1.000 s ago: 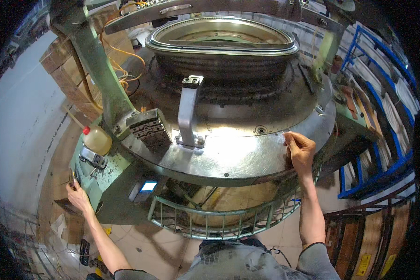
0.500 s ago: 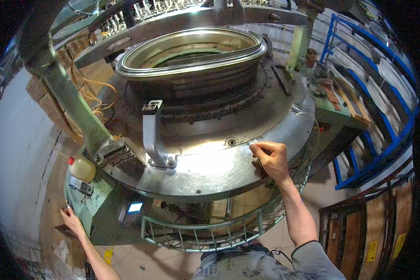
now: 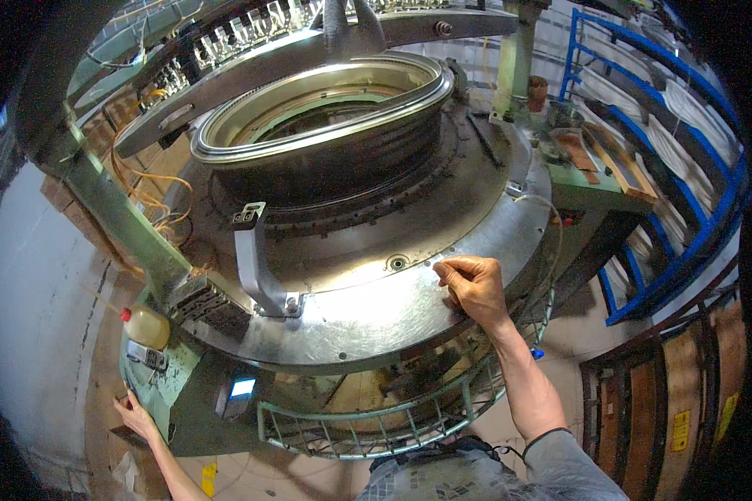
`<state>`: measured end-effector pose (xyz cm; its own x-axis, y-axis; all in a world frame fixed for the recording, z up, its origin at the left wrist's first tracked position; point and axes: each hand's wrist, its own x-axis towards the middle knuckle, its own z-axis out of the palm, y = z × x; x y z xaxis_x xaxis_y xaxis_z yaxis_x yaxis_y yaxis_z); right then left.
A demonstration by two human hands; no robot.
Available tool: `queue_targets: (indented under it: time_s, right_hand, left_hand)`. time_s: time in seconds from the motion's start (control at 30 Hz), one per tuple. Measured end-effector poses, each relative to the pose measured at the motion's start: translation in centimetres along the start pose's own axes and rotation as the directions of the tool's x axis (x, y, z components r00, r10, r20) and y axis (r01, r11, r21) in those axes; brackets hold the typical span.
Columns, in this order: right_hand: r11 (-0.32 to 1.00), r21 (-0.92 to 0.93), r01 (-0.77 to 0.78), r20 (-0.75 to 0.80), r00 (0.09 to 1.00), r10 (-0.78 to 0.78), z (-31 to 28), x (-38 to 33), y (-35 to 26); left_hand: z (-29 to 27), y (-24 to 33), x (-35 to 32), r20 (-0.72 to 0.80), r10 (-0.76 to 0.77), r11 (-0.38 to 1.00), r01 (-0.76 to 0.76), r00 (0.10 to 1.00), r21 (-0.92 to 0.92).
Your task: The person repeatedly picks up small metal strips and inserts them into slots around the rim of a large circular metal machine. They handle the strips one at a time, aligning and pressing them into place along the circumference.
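My right hand [image 3: 473, 288] is closed in a pinch above the near right part of a wide polished metal ring plate [image 3: 351, 326]. Whatever sits between its thumb and forefinger is too small to make out. A round recessed fitting [image 3: 398, 263] lies just left of those fingertips. At the far left, my left hand [image 3: 139, 420] reaches to the edge of a green bench [image 3: 179, 355], fingers partly stretched and apart. I see nothing held in it. Just beyond that hand are a small grey device [image 3: 147, 356] and a yellowish bottle with a red cap [image 3: 148, 328].
A large metal cylinder [image 3: 326, 154] rises from the machine's middle, with a grey upright bracket [image 3: 257, 267] before it. A curved green rail [image 3: 367, 438] runs below the plate. A lit small screen [image 3: 242, 388] is underneath. Blue racks [image 3: 685, 200] stand at right.
The whole view has shifted slightly, so the machine sits a little further left. My right hand keeps its pinch over the plate. My left hand stays by the bench edge.
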<state>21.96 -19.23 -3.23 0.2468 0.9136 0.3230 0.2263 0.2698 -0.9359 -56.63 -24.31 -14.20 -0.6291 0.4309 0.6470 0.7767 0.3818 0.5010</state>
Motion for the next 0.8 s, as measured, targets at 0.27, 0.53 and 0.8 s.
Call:
queue_targets:
  time_s: [0.27, 0.53, 0.8]
  right_hand:
    - [0.996, -0.065, 0.053, -0.034, 0.998, -0.055, 0.0, -0.1, 0.3]
    - [0.998, -0.051, 0.040, -0.036, 0.998, -0.042, 0.0, -0.4, 0.1]
    - [0.996, -0.053, 0.075, -0.058, 0.995, -0.078, 0.2, -0.2, 0.8]
  left_hand:
    - [-0.6, 1.2, -0.4, -0.002, -0.021, 0.999, 0.021, 1.000, 0.030]
    - [-0.3, 1.0, -0.2, -0.018, -0.023, 0.999, 0.023, 1.000, 0.028]
    - [-0.9, 2.5, -0.6, -0.011, -0.072, 0.996, 0.072, 0.997, 0.056]
